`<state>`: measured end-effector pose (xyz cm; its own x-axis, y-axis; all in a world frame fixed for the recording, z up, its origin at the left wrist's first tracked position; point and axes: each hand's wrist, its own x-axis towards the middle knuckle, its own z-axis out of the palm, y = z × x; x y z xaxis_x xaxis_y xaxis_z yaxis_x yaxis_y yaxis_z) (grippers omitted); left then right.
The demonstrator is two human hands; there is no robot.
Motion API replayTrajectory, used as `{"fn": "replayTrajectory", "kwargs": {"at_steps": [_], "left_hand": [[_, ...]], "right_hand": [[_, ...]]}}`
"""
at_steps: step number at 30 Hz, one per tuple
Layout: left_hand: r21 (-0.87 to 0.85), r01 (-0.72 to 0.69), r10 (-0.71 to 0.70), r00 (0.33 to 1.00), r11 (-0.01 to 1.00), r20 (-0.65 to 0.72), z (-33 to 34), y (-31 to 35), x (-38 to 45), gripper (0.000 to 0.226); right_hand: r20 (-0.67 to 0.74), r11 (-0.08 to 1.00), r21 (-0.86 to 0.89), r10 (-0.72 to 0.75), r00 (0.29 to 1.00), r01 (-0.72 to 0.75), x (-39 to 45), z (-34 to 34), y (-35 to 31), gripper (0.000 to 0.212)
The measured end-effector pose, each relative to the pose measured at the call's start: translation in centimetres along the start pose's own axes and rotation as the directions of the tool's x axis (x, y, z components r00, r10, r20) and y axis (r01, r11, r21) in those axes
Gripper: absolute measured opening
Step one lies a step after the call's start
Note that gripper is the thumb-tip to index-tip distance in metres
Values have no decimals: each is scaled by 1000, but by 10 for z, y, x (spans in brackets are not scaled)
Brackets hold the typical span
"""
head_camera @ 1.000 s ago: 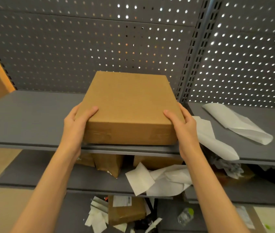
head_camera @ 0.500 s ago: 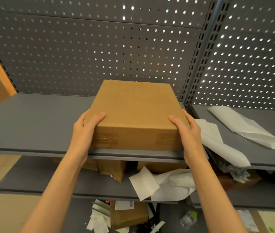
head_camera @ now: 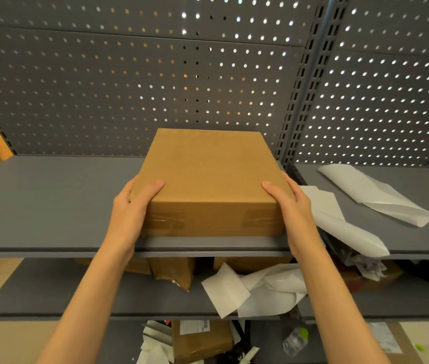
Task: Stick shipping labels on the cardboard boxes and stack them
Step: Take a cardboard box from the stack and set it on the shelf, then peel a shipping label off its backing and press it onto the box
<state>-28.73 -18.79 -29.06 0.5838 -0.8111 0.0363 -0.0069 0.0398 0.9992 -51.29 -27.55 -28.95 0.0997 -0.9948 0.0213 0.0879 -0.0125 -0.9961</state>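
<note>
**A:** What has moved since a second ago?

**B:** The cardboard box (head_camera: 209,179) now sits a little further back on the grey upper shelf (head_camera: 50,200), its front face just behind the shelf lip. Your hands have gone with it and keep the same hold.

**A:** How are my hands placed?

**B:** Your left hand (head_camera: 132,208) grips the near left corner, thumb lying on the lid and fingers curled down the side. Your right hand (head_camera: 291,206) mirrors it on the near right corner. Both are closed around the box, holding nothing else.

**A:** How will it handle?

**B:** It looks stiff and square-edged, with a flat, matte lid that should not slip. You manage it with an easy hold at two corners, so I judge it light to moderate in weight. The side walls near the front are the sound place to hold; the lid's middle may flex under pressure.

**A:** Any label or writing on it?

**B:** None on the lid or front face. Two patches of clear tape show on the front, with no print. Far below, another box (head_camera: 200,340) carries a white label (head_camera: 194,326) with a barcode; its text is too small to read. Loose white paper sheets (head_camera: 373,195) lie on the shelf to your right.
</note>
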Motion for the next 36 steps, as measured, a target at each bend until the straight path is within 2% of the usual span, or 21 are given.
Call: {"fn": "replayTrajectory", "kwargs": {"at_steps": [3, 5, 8, 12, 15, 19, 22, 27, 36], "left_hand": [[72, -14, 14, 1000, 997, 6, -2, 1, 1, 51], [162, -30, 33, 999, 986, -14, -6, -1, 2, 61], [358, -92, 123, 990, 929, -65, -12, -1, 0, 75], [605, -280, 386, 921, 745, -49, -10, 11, -7, 60], [705, -413, 545, 837, 576, 46, -2, 21, -12, 45], [758, -535, 668, 722, 374, 181, 18, 28, -19, 31], [740, -617, 705, 649, 267, 286, 38, 32, -25, 29], [690, -694, 716, 587, 204, 379, 71, 29, -38, 23], [664, -716, 712, 581, 217, 395, 129, 22, -58, 18]], "right_hand": [[18, 1000, -18, -4, 1000, 4, -1, 0, -1, 66], [29, 998, -55, -12, 999, 14, -2, 0, -3, 66], [13, 973, -215, -79, 997, 80, -5, 0, -7, 64], [-33, 911, -371, -208, 978, 181, -11, -7, -12, 58], [-76, 887, -405, -276, 958, 224, -18, -18, -17, 46], [-130, 815, -526, -360, 924, 243, -29, -38, -21, 38], [-95, 681, -697, -398, 913, 224, -35, -56, -20, 40], [-10, 525, -826, -377, 926, 205, -44, -76, -15, 41], [136, 309, -924, -282, 950, 224, -35, -106, -7, 44]]}}
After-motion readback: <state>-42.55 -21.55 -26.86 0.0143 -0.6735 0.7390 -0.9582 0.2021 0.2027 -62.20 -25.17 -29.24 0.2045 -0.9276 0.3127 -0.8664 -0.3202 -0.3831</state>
